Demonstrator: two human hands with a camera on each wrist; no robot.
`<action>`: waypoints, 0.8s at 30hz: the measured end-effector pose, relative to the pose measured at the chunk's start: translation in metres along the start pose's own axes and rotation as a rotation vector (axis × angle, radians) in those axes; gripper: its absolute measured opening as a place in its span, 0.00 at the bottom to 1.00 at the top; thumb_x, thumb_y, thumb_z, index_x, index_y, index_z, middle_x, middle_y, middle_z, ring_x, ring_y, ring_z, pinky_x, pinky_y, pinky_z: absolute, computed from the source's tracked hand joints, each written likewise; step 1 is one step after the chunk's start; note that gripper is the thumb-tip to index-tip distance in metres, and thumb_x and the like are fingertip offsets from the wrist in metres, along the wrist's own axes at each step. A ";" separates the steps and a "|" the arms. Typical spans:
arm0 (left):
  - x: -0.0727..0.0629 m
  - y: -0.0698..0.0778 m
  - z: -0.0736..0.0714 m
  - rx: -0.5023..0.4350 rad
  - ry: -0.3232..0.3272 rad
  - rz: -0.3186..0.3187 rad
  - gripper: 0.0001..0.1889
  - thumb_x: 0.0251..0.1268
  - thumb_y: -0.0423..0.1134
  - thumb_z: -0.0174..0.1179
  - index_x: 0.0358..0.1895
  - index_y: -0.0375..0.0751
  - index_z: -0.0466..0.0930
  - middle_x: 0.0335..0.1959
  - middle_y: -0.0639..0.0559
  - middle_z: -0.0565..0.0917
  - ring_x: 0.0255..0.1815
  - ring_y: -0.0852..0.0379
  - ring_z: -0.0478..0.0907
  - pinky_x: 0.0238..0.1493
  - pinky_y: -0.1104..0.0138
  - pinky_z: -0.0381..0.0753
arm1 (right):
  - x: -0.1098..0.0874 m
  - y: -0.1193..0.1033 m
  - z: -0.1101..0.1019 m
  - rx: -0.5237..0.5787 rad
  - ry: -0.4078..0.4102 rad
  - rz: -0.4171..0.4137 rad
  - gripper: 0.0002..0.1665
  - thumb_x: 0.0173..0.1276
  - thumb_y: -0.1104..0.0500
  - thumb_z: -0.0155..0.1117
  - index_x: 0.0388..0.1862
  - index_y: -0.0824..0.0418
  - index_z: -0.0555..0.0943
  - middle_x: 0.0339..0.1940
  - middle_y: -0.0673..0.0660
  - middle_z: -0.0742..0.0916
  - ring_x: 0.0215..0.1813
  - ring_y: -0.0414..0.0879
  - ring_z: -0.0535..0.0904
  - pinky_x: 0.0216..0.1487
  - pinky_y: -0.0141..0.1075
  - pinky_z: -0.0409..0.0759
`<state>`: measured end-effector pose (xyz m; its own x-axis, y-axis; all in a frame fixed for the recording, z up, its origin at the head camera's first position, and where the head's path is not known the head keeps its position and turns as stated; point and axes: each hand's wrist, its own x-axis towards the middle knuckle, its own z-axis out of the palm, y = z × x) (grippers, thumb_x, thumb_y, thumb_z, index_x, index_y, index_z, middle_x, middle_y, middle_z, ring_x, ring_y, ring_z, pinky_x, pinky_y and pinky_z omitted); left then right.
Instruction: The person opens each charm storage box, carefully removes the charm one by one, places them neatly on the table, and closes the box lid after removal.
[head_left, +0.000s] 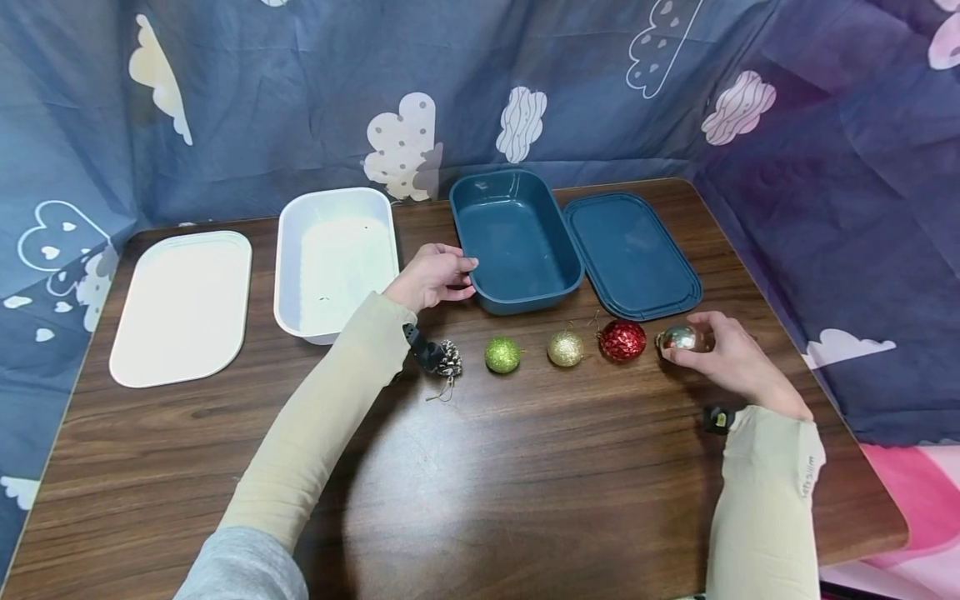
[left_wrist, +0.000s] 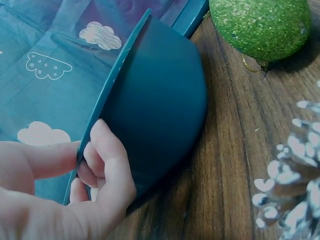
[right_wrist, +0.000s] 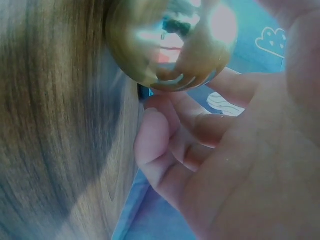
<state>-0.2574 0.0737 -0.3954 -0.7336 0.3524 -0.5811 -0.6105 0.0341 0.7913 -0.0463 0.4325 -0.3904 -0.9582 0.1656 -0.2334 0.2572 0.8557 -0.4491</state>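
Observation:
With thumb and fingers my left hand (head_left: 433, 279) pinches the near-left rim of a dark blue plastic container (head_left: 528, 305), whose outer wall fills much of the left wrist view. At the right, my right hand (head_left: 733, 360) holds a shiny gold bauble (right_wrist: 170, 45), thumb on one side and fingers curled around the other. The bauble stands low, close over the tabletop. Left of it, in a row, lie a red bauble (head_left: 622, 341), a pale gold glitter bauble (head_left: 566, 348), a green glitter bauble (head_left: 502, 355) and a frosted pine cone ornament (head_left: 448, 360) beside my left wrist.
A white container (head_left: 336, 265) and a white lid (head_left: 182, 308) are on the left of the wooden table (head_left: 480, 500). The blue lid (head_left: 633, 254) lies right of the blue container. A dark cloud-patterned cloth (head_left: 300, 100) hangs along the table's back and right edges.

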 end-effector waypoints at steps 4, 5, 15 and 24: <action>0.000 0.000 0.000 -0.005 -0.002 0.004 0.21 0.64 0.28 0.59 0.56 0.39 0.61 0.28 0.49 0.76 0.24 0.57 0.72 0.27 0.69 0.81 | 0.000 0.001 0.000 -0.004 0.001 0.007 0.46 0.63 0.41 0.65 0.64 0.74 0.63 0.53 0.73 0.74 0.51 0.62 0.71 0.43 0.45 0.70; 0.000 -0.001 0.000 -0.006 -0.002 0.004 0.21 0.64 0.28 0.59 0.55 0.40 0.62 0.28 0.50 0.76 0.24 0.57 0.72 0.27 0.69 0.81 | 0.000 0.001 0.000 -0.004 0.004 0.007 0.46 0.63 0.41 0.64 0.64 0.74 0.64 0.53 0.73 0.74 0.50 0.62 0.71 0.42 0.43 0.70; 0.001 -0.001 0.000 -0.012 -0.001 0.003 0.19 0.64 0.28 0.59 0.52 0.41 0.62 0.27 0.50 0.76 0.25 0.57 0.72 0.27 0.69 0.81 | -0.001 0.001 -0.002 0.013 0.004 0.009 0.46 0.65 0.40 0.62 0.64 0.76 0.63 0.54 0.74 0.74 0.52 0.62 0.71 0.44 0.43 0.70; -0.001 0.001 0.000 -0.001 0.000 -0.005 0.17 0.64 0.29 0.60 0.49 0.42 0.63 0.28 0.49 0.75 0.28 0.56 0.71 0.28 0.68 0.82 | 0.000 0.005 -0.005 0.049 0.007 0.020 0.48 0.65 0.38 0.62 0.65 0.76 0.63 0.55 0.74 0.75 0.52 0.61 0.73 0.44 0.42 0.71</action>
<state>-0.2569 0.0738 -0.3942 -0.7302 0.3525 -0.5853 -0.6149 0.0347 0.7879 -0.0455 0.4391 -0.3881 -0.9537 0.1859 -0.2364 0.2817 0.8274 -0.4858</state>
